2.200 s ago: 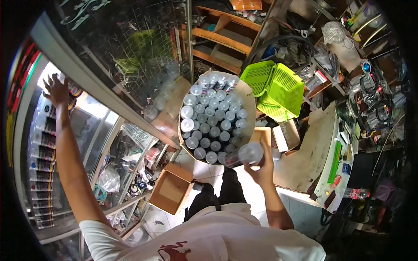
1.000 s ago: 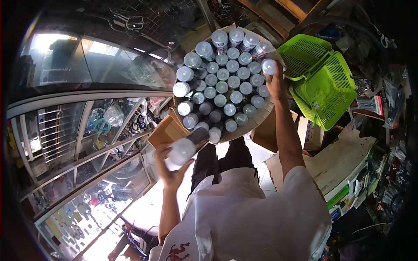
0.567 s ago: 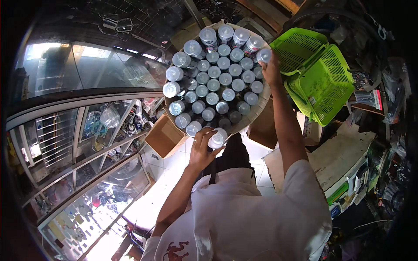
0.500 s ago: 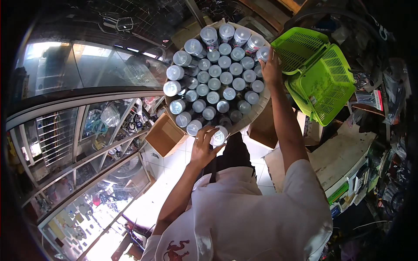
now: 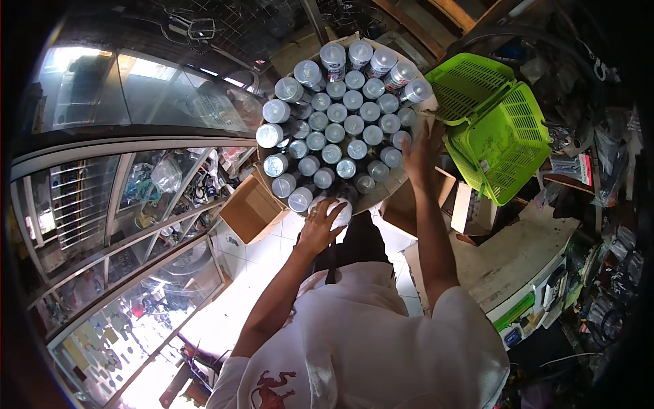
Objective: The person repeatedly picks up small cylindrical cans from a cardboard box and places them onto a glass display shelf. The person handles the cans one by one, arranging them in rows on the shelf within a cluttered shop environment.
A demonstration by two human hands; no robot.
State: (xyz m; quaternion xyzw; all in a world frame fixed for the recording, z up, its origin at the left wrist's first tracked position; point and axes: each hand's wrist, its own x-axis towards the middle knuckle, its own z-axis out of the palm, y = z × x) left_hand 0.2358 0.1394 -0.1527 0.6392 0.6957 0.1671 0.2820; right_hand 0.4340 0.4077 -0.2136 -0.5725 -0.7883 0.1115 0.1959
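Well, the left hand (image 5: pixel 317 228) is clamped on one capped can (image 5: pixel 343 217); apart, the right hand (image 5: pixel 422 151) spreads loosely beside over thirty more cans (image 5: pixel 353 125).

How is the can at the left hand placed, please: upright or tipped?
Apparently upright: its pale cap faces the camera, partly behind the left hand.

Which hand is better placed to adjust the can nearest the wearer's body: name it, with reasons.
The left hand, probably: its fingers curl over that pale-capped can. The right hand is open and farther off, beside the round container's right rim.
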